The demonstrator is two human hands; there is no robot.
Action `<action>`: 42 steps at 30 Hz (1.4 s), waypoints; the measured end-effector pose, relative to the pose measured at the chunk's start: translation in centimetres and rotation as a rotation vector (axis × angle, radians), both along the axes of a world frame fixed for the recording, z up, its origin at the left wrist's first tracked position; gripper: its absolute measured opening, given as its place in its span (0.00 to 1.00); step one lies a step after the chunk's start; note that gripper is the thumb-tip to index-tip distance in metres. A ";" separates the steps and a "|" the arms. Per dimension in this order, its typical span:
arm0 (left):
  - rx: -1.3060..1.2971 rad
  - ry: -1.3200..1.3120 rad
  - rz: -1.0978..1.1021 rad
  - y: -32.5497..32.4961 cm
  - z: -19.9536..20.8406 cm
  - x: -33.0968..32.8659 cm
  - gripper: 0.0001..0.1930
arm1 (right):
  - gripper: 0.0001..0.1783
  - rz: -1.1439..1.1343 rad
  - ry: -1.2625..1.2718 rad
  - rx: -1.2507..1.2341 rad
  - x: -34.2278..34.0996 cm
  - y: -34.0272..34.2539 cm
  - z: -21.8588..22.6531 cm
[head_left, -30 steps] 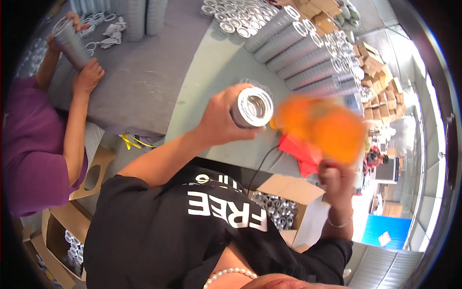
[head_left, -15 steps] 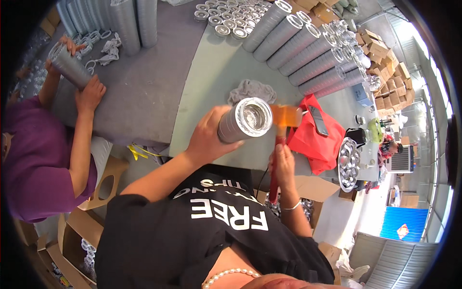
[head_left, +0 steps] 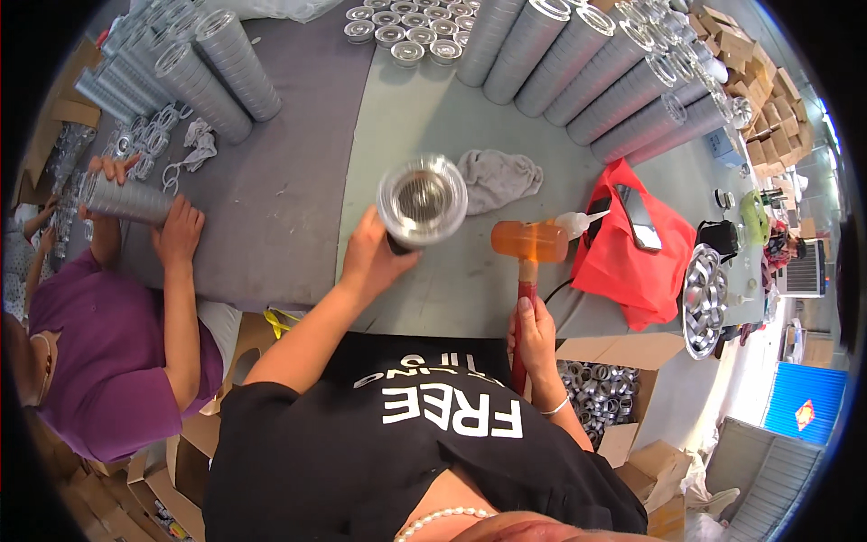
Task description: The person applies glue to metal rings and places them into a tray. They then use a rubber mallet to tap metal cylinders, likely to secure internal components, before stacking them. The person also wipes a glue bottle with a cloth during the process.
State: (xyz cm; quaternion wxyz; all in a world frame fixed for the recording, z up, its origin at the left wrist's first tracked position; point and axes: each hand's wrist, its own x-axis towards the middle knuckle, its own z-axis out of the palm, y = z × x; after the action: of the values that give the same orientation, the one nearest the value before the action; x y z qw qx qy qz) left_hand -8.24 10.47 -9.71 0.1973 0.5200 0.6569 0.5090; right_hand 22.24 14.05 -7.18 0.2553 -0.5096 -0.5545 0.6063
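My left hand (head_left: 370, 257) is wrapped round a grey cylinder (head_left: 423, 200), tipped so that its open end, with a shiny rim, faces up toward me. The cylinder's lower body is mostly hidden behind that rim. In my right hand (head_left: 535, 334) is a mallet (head_left: 531, 242) with an amber-orange head and a red handle, held upright to the right of the cylinder and apart from it. A crumpled grey cloth (head_left: 501, 181) lies on the table beyond them. Just right of the mallet head is a small white nozzle-tipped bottle (head_left: 576, 223).
A red bag (head_left: 623, 271) with a phone (head_left: 639, 219) lies to the right, beside a tray of metal rings (head_left: 704, 303). Grey cylinders (head_left: 578, 72) and round metal parts (head_left: 406, 52) stand at the back. At left, a co-worker (head_left: 117, 361) holds another cylinder. A cardboard box of rings (head_left: 601, 397) sits below.
My left hand has moved the cylinder left and turned its open end more upward, away from the mallet. The mallet is still in my right hand. The whole view has shifted slightly.
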 end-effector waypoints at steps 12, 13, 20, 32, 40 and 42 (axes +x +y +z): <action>-0.132 0.259 0.151 20.7 1.1 -8.0 0.27 | 0.19 0.029 -0.060 0.024 -0.4 0.5 1.1; -0.125 0.273 0.165 22.0 1.2 -8.4 0.28 | 0.19 0.028 -0.062 0.017 -0.4 0.5 1.1; -0.161 0.187 0.168 29.2 0.1 -10.6 0.27 | 0.20 0.091 -0.068 -0.004 0.3 0.7 0.5; -0.064 0.327 0.314 33.1 -0.8 -10.0 0.27 | 0.21 0.027 0.016 0.045 0.3 0.1 -0.4; 0.195 -0.117 0.268 17.5 -0.2 -7.0 0.20 | 0.21 0.055 0.098 -0.041 -0.1 0.1 0.2; 0.171 -0.539 0.163 10.0 1.7 -6.0 0.12 | 0.20 0.084 0.117 -0.033 0.1 0.0 0.1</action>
State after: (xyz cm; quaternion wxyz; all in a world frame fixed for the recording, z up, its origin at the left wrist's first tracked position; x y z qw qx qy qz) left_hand -14.22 20.42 -8.03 0.2787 0.3263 0.5750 0.6966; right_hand 22.33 14.07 -7.10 0.2534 -0.4536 -0.5495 0.6543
